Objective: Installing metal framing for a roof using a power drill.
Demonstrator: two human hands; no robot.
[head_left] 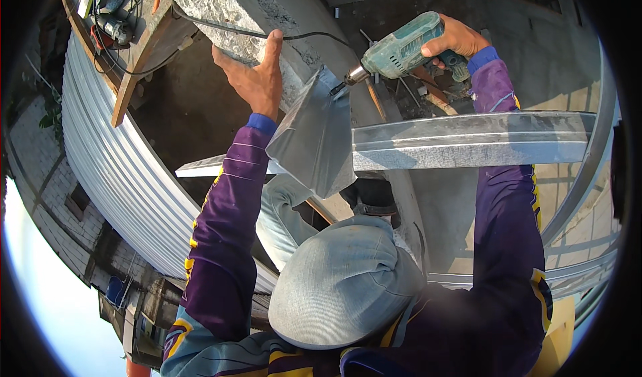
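Note:
My right hand [456, 39] is wrapped round the handle of a green power drill [403, 44]. Its chuck points left and down, and the bit's tip is at the upper end of a bent sheet-metal piece [314, 136]. My left hand [257, 79] is raised just left of that piece, thumb and fingers apart, beside the rough top of a concrete wall [221, 16]. A black power cord [311, 36] runs past its thumb tip toward the drill. I cannot tell whether the hand touches cord or concrete.
A long metal channel [468, 143] stretches across behind the sheet-metal piece to the right. Corrugated metal sheeting [120, 149] curves along the left. At the upper left, a corded power tool [115, 29] rests beside a wooden board [144, 56]. Debris lies on the floor below.

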